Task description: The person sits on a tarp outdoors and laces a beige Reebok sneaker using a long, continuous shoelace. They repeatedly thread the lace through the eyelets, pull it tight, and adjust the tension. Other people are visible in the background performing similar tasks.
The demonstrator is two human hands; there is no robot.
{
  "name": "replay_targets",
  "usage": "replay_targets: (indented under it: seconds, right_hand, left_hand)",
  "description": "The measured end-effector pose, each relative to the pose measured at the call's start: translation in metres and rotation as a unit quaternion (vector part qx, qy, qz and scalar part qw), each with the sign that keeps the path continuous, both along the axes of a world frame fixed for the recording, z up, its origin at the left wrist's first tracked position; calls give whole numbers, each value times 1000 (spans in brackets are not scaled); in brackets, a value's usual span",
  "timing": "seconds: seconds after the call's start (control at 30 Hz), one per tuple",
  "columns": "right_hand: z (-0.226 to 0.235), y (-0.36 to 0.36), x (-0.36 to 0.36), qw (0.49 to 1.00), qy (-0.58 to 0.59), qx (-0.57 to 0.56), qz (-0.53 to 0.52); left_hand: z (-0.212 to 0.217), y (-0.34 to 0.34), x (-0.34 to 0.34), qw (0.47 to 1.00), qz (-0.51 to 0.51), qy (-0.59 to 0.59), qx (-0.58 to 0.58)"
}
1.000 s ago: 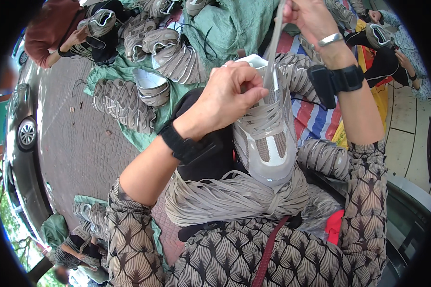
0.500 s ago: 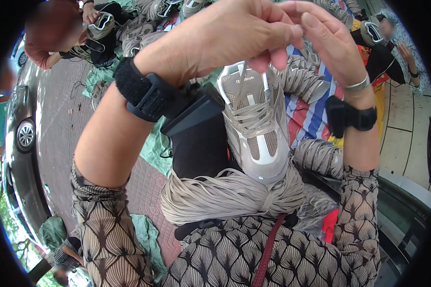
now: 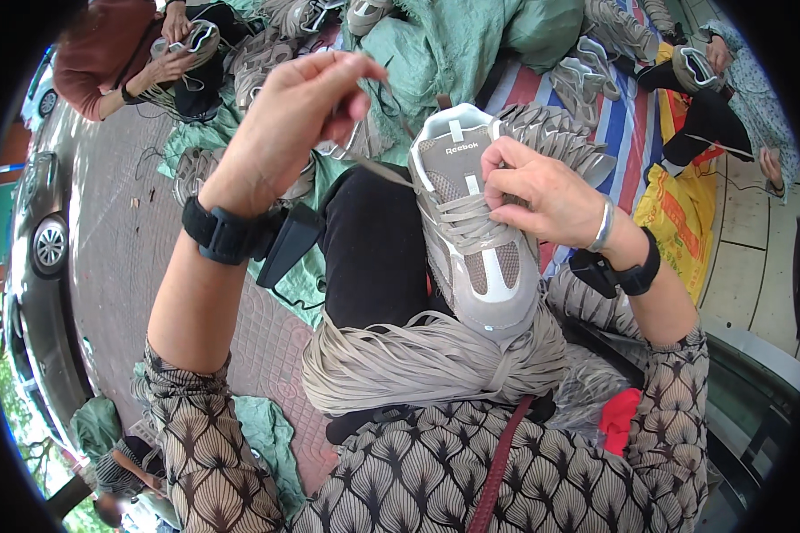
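A grey-beige sneaker with white trim stands on my lap, its toe towards me, laced across the lower tongue. My left hand is raised to the left of the shoe, fingers pinched on a flat beige shoelace that runs taut from the shoe's left side. My right hand rests over the upper laces on the right, its fingers curled closed; what lies between them is hidden. Across my lap, below the toe, lies a tied bundle of beige shoelaces.
Stacked sneakers lie just beyond on a striped sheet. Green sacking is heaped ahead. Two people with shoes sit at the far left and far right. A yellow bag lies right; a parked car stands left.
My hands, together above the shoe before, have parted. The left has gone left, drawing the shoelace out; the right has come down onto the shoe's laces.
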State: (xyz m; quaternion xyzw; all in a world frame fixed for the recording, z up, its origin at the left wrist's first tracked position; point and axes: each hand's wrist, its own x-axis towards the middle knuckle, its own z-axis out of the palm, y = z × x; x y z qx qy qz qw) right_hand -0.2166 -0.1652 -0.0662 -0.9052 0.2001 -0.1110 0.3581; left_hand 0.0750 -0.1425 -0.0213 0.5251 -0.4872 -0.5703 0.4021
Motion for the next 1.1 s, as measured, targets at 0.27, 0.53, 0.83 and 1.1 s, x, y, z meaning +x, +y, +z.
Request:
replay_targets:
  seconds: [0.27,0.53,0.83,1.1]
  right_hand:
    - [3,-19,-5,989,43,138,35]
    - [-1,-16,4,998,24,58,-13]
    - [-4,-38,-10,991,14,105,78]
    - [0,-47,-14,974,26,215,63]
  left_hand:
    - [-51,50,-61,957,-146,-236,-81]
    - [-59,50,-66,909,-136,-347,-186]
    - [-54,49,-45,995,-93,-40,-2]
    - [16,32,-25,997,-61,19,-43]
